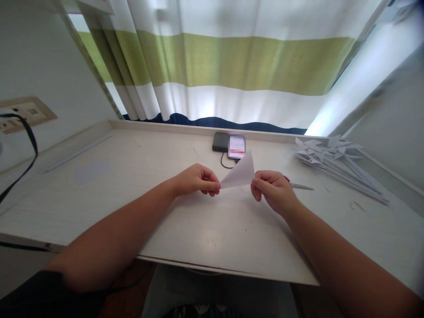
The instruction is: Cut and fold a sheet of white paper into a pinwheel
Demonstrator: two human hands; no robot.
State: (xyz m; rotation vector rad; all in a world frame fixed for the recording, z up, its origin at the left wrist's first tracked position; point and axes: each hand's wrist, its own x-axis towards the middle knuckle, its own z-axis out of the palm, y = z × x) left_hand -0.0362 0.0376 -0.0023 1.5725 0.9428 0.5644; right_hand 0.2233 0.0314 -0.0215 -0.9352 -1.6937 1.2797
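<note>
Pinching paper triangle [241, 173], left hand [198, 180], right hand [273, 189]

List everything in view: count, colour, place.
Desk: 1, white, centre
Triangular paper: 1, white, centre
Box: 1, black, back centre
Phone: 1, dark-edged, beside box
Cable: 1, black, before box
Scissors: 1, red-handled, right
Paper pinwheels on sticks: several, white, right
Scraps: several, brownish, right
Stick: 1, white, left
Flat sheet: 1, pale, left
Curtain: 1, white/green, back
Outlet plate: 1, beige, left
Cord: at least 1, black, left
Sleeve: 1, black, lower left
Left hand: 1, pinching paper
Right hand: 1, pinching paper
</note>
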